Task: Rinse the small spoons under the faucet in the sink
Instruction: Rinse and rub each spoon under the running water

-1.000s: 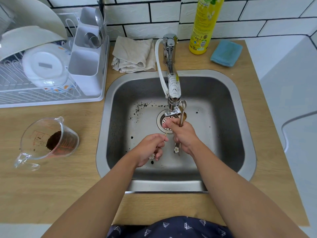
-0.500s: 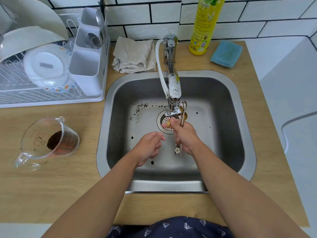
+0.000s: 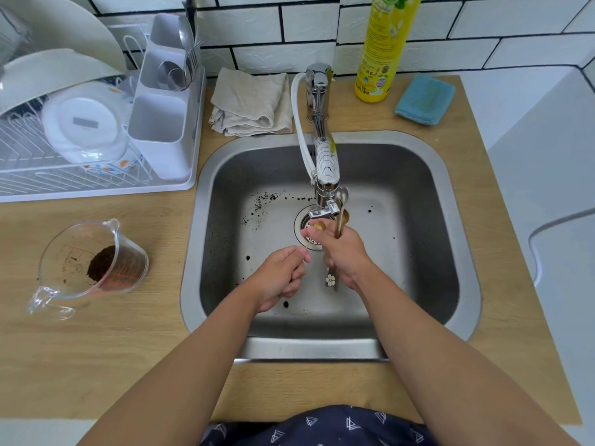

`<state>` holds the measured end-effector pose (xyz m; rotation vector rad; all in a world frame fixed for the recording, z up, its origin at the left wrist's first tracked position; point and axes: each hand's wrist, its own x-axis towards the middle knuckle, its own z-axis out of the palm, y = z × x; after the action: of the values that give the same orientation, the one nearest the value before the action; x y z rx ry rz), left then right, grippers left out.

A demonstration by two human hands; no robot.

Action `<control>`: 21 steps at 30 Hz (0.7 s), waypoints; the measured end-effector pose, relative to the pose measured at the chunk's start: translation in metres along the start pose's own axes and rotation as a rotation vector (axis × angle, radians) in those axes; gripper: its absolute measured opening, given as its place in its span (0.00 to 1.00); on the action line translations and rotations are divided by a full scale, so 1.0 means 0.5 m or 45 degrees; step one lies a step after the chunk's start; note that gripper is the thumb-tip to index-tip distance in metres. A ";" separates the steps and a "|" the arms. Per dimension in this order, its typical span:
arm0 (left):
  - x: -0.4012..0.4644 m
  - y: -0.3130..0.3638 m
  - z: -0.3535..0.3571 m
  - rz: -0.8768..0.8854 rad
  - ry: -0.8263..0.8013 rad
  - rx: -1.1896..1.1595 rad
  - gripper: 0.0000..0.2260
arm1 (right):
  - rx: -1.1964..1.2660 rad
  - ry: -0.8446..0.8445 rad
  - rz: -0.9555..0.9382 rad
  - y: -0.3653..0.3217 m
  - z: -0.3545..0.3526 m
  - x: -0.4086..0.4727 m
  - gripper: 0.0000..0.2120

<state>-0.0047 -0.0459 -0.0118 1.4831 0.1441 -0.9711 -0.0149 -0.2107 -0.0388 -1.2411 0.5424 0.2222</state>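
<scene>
Over the steel sink [image 3: 470, 284], my right hand [image 3: 346, 255] grips a bundle of small spoons [image 3: 342, 210] upright. Their bowls sit just right of the faucet [image 3: 326, 162] spout, and a daisy-tipped handle end [image 3: 330, 280] pokes out below my fist. My left hand [image 3: 281, 276] is lower left of it, fingers curled, pinching the thin handle of a small gold spoon [image 3: 319, 225] whose bowl lies under the spout above the drain [image 3: 302, 225]. Most of that handle is too thin to follow. I cannot make out a water stream.
Dark coffee grounds speckle the sink floor. A glass measuring jug [image 3: 93, 265] with grounds stands on the wooden counter at left. Behind it is a dish rack [image 3: 96, 185] with a cutlery holder [image 3: 161, 123]. A beige cloth [image 3: 251, 103], yellow soap bottle [image 3: 384, 46] and blue sponge [image 3: 425, 99] line the back.
My left hand has shifted slightly and the flower tip seen under it a second ago is now hidden. My right hand with the spoon bundle has stayed by the spout.
</scene>
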 end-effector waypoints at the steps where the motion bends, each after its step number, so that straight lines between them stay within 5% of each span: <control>1: -0.002 0.000 0.001 -0.010 -0.024 -0.007 0.11 | 0.010 0.048 0.010 -0.001 0.002 0.002 0.06; 4: -0.002 0.002 0.003 -0.041 -0.074 -0.101 0.11 | 0.173 0.049 0.061 -0.005 -0.004 0.003 0.12; 9: -0.002 0.016 -0.026 -0.162 -0.155 -0.448 0.10 | 0.166 -0.185 0.049 -0.003 0.002 -0.006 0.05; 15: -0.006 0.002 -0.016 -0.067 -0.081 0.110 0.12 | -0.172 0.317 -0.024 -0.001 0.002 -0.001 0.14; 21: -0.010 -0.005 -0.006 0.010 -0.044 0.205 0.11 | -0.211 0.122 -0.104 0.010 0.011 -0.006 0.09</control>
<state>-0.0078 -0.0405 -0.0109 1.6118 0.0359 -1.0207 -0.0180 -0.2035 -0.0403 -1.4379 0.5632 0.1411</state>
